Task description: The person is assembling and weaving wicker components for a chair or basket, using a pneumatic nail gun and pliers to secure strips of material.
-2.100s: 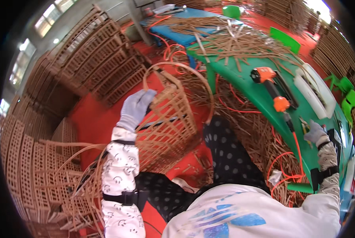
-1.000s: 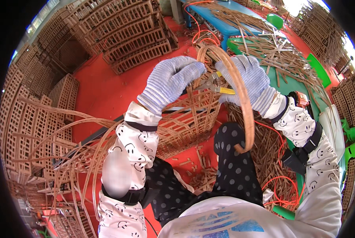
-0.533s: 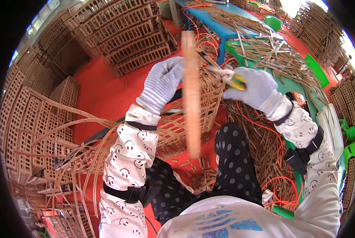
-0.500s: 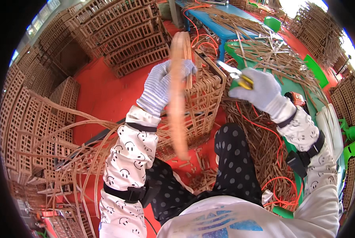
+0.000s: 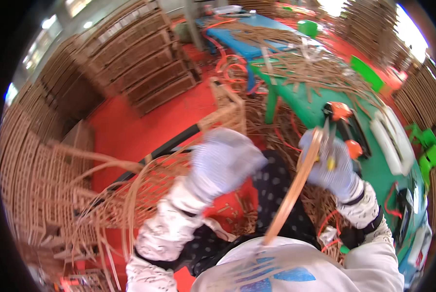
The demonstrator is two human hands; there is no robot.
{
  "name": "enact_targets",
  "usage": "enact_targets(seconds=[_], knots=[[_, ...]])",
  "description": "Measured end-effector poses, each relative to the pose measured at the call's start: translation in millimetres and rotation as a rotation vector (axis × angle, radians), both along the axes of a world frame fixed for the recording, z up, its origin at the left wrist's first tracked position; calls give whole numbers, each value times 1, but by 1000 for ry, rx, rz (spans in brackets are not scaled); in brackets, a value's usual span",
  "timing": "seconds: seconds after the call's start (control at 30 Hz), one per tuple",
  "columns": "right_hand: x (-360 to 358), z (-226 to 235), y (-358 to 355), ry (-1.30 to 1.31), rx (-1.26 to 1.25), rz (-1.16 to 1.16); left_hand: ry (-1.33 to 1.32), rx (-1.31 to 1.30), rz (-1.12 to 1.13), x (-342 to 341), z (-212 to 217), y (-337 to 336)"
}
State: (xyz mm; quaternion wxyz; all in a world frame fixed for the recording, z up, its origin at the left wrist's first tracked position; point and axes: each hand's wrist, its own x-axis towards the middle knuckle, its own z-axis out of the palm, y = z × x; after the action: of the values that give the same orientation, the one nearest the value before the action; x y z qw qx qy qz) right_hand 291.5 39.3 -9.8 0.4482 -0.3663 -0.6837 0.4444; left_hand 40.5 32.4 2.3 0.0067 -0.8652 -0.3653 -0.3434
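My right hand [image 5: 334,168], in a pale knitted glove, is closed around a cutting tool with metal blades [image 5: 327,135] and yellow handles [image 5: 331,163]. A flat tan wicker strip [image 5: 294,187] slants from beside the blades down to my shirt; whether the right hand also grips it, I cannot tell. My left hand [image 5: 227,158], gloved alike, hangs left of the strip, apart from it, its fingers smeared by motion. Behind and left of that hand, an open woven wicker piece [image 5: 162,182] with a black bar [image 5: 171,144] lies tilted, long loose strands trailing from it.
At my right, a green table [image 5: 301,100] carries heaped strips [image 5: 320,68], orange-and-black tools [image 5: 341,111] and a long white object [image 5: 392,141]. Beyond it is a blue table [image 5: 232,39]. Stacked woven crates [image 5: 135,58] stand at left. Orange hose [image 5: 227,61] and scraps litter the red floor.
The strip has moved from my left hand across to beside my right hand. My left hand has come down and right, away from the wicker piece; the right has dropped lower. The view has shifted.
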Motion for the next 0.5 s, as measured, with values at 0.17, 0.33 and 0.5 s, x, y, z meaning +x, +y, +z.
enact_targets(seconds=[0.17,0.33,0.5], knots=[[158,-6,28,-39,-271,-757,115,-107,426,-82,-3,30],[303,-72,15,-463,-606,-894,122,-410,490,-79,-6,33],[267,-41,5,-1415,-636,-873,85,-429,459,-79,-8,34]])
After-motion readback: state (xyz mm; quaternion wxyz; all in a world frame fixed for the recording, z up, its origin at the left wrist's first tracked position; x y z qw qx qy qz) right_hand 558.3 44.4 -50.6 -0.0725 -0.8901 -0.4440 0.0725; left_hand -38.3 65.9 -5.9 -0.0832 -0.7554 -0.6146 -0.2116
